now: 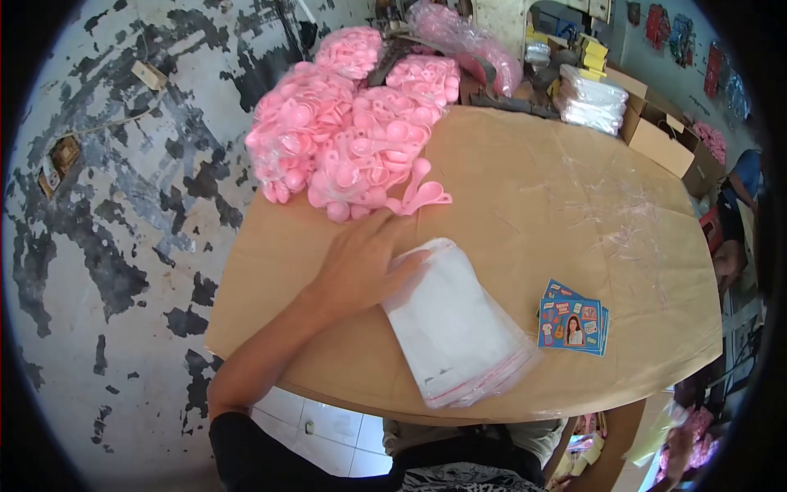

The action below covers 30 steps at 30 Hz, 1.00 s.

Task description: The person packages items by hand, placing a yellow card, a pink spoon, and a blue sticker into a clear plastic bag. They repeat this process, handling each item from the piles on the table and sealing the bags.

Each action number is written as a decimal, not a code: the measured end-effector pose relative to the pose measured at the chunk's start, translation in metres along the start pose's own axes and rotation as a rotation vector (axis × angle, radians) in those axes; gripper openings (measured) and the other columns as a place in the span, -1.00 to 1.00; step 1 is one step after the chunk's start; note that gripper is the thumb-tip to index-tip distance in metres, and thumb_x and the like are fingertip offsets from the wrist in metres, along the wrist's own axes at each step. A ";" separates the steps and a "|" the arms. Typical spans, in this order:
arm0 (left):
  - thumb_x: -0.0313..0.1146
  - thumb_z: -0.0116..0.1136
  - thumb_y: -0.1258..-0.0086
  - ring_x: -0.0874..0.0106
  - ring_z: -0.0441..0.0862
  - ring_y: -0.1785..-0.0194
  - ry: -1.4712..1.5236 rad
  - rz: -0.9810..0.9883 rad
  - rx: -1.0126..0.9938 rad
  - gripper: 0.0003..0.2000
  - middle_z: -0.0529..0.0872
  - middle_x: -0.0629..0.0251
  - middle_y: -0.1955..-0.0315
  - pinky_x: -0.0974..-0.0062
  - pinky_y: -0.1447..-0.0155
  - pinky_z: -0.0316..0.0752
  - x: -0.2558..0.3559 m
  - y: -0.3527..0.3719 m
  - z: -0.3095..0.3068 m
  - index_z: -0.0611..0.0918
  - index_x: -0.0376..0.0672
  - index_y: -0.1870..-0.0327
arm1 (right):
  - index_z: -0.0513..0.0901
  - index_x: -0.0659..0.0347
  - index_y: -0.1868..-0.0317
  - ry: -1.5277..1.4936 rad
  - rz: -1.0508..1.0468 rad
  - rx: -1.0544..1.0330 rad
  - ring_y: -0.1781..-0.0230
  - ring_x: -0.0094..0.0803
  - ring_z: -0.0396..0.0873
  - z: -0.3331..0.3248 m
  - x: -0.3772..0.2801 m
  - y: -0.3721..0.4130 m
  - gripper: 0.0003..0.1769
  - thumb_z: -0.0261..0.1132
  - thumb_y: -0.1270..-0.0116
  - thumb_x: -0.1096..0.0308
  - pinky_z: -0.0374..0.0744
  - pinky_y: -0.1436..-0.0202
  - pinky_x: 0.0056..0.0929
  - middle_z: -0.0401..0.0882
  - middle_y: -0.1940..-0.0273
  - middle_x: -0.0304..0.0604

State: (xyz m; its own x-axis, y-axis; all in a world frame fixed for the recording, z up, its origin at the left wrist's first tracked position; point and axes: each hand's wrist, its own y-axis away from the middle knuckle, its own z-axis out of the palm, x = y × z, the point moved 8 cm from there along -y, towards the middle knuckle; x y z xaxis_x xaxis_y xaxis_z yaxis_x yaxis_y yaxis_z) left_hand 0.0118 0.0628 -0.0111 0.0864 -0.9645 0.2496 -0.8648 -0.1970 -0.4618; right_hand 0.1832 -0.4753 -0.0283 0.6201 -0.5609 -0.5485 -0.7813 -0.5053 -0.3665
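My left hand [361,258] reaches across the table with its fingers extended, the fingertips at the edge of a heap of pink plastic spoons [369,148]. Its thumb lies over the top of a stack of clear plastic bags [463,324]. Right of the bags is a small pile of blue printed cards [572,322]. Low at the right edge, beyond the table, a blurred hand [677,449] that seems to be my right hand shows near pink wrapped goods [698,430]; its fingers are not clear.
Brown paper covers the curved table [508,197], with thin plastic scraps [619,217] at its right. Behind stand stacked clear packs [592,100] and an open cardboard box [660,135]. Another person [742,184] is at the far right. A peeling wall [123,246] stands left.
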 end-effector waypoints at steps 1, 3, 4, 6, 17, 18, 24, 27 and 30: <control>-0.14 0.28 -0.30 0.07 0.60 -0.03 0.016 -0.038 -0.032 -0.55 0.63 0.03 0.06 0.20 -0.07 0.49 -0.005 -0.001 0.003 0.58 -0.30 -0.07 | 0.57 0.36 -0.06 0.042 0.125 -0.007 0.06 -0.45 0.53 0.002 0.029 0.022 -0.60 0.29 -0.41 0.20 0.46 -0.01 -0.47 0.61 0.09 -0.13; -0.14 0.28 -0.30 0.06 0.60 -0.03 0.045 -0.076 -0.082 -0.55 0.62 0.02 0.06 0.20 -0.07 0.49 -0.010 -0.003 0.010 0.59 -0.31 -0.07 | 0.55 0.35 -0.09 0.126 0.337 -0.008 0.03 -0.46 0.53 0.001 0.076 0.062 -0.61 0.27 -0.42 0.21 0.46 -0.04 -0.49 0.61 0.07 -0.14; -0.14 0.27 -0.30 0.06 0.60 -0.01 0.061 -0.081 -0.094 -0.55 0.62 0.03 0.06 0.21 -0.07 0.49 -0.011 -0.004 0.013 0.59 -0.31 -0.05 | 0.54 0.35 -0.10 0.171 0.425 -0.014 0.02 -0.46 0.53 -0.002 0.097 0.082 -0.61 0.26 -0.43 0.22 0.46 -0.05 -0.50 0.60 0.06 -0.14; -0.15 0.27 -0.30 0.08 0.60 0.02 0.074 -0.094 -0.086 -0.59 0.62 0.04 0.08 0.21 -0.05 0.50 -0.013 -0.006 0.015 0.62 -0.31 -0.02 | 0.53 0.35 -0.13 0.275 0.526 0.021 0.00 -0.48 0.52 -0.015 0.119 0.104 -0.61 0.24 -0.44 0.24 0.45 -0.08 -0.52 0.59 0.03 -0.15; -0.39 0.25 -0.29 0.27 0.61 0.33 0.296 -0.064 -0.014 -0.84 0.59 0.17 0.39 0.34 0.25 0.54 -0.015 -0.003 0.028 0.64 -0.27 0.20 | 0.64 0.30 0.14 -0.182 -0.442 -0.288 0.26 -0.20 0.63 0.144 -0.214 -0.125 -0.76 0.33 -0.30 0.30 0.55 0.06 -0.33 0.64 0.31 -0.06; -0.39 0.25 -0.30 0.30 0.60 0.35 0.296 -0.063 -0.015 -0.84 0.60 0.19 0.39 0.37 0.26 0.52 -0.014 -0.003 0.027 0.64 -0.27 0.19 | 0.64 0.28 0.19 -0.170 -0.533 -0.342 0.29 -0.16 0.62 0.172 -0.238 -0.132 -0.74 0.35 -0.29 0.23 0.54 0.07 -0.30 0.64 0.31 -0.04; -0.49 0.25 -0.23 0.31 0.57 0.34 0.276 -0.017 0.053 -0.81 0.62 0.22 0.37 0.41 0.25 0.48 -0.010 -0.001 0.019 0.60 -0.19 0.14 | 0.62 0.21 0.40 -0.057 -0.433 -0.805 0.44 -0.12 0.62 0.260 -0.264 -0.153 -0.67 0.35 -0.32 0.10 0.54 0.23 -0.20 0.62 0.49 -0.08; -0.48 0.29 -0.18 0.24 0.57 0.32 0.139 0.341 0.151 -0.80 0.56 0.16 0.28 0.35 0.21 0.51 0.026 0.000 -0.002 0.61 -0.16 0.17 | 0.65 0.20 0.40 -0.240 -0.378 -0.824 0.51 -0.11 0.60 0.269 -0.256 -0.158 -0.68 0.33 -0.33 0.11 0.55 0.29 -0.15 0.60 0.56 -0.10; -0.42 0.38 -0.15 0.31 0.53 0.34 0.283 0.483 -0.035 -0.82 0.56 0.28 0.36 0.39 0.22 0.47 0.051 0.009 0.006 0.62 -0.11 0.26 | 0.71 0.20 0.33 -0.283 -0.440 -0.784 0.51 -0.09 0.60 0.267 -0.254 -0.157 -0.73 0.31 -0.34 0.16 0.56 0.30 -0.16 0.64 0.52 -0.08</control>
State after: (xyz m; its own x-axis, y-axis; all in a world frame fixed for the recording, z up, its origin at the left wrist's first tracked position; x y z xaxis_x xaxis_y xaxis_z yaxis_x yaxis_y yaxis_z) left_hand 0.0112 0.0107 -0.0080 -0.4553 -0.8581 0.2375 -0.7894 0.2657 -0.5533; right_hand 0.1290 -0.0789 -0.0322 0.7272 -0.0866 -0.6809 -0.1463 -0.9888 -0.0305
